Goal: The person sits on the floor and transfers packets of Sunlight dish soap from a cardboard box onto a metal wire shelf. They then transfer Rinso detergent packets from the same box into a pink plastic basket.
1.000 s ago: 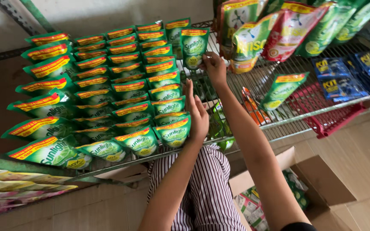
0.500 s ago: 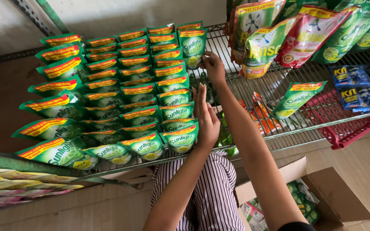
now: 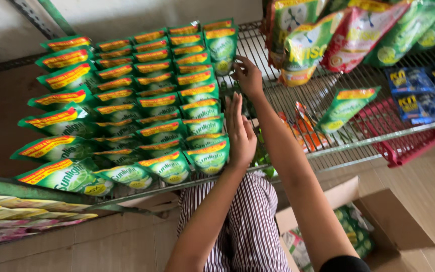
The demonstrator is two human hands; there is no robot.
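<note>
The left hand [image 3: 239,135] was open, with its fingers straight and together, and it pressed flat against the right side of the rows of green pouches [image 3: 142,106]. These pouches stood in tight rows on the wire shelf [image 3: 328,151], each one green with a yellow and red band at the top. The right hand [image 3: 247,75] was further back on the shelf. Its fingers were closed on the edge of the last green pouch [image 3: 221,48] in the right row, near the wall, and this pouch stood upright, touching the pouch in front of it.

To the right of the hands, one more green pouch [image 3: 347,107] lay flat and alone on the bare wire. Near it lay some dark blue packets [image 3: 419,93] and a red basket [image 3: 404,136]. Bigger bags in green, yellow and red [image 3: 328,35] hung above the shelf. Under the arms I could see striped trousers [image 3: 247,226] and an open cardboard box [image 3: 378,221] on the floor, with some green packs inside.
</note>
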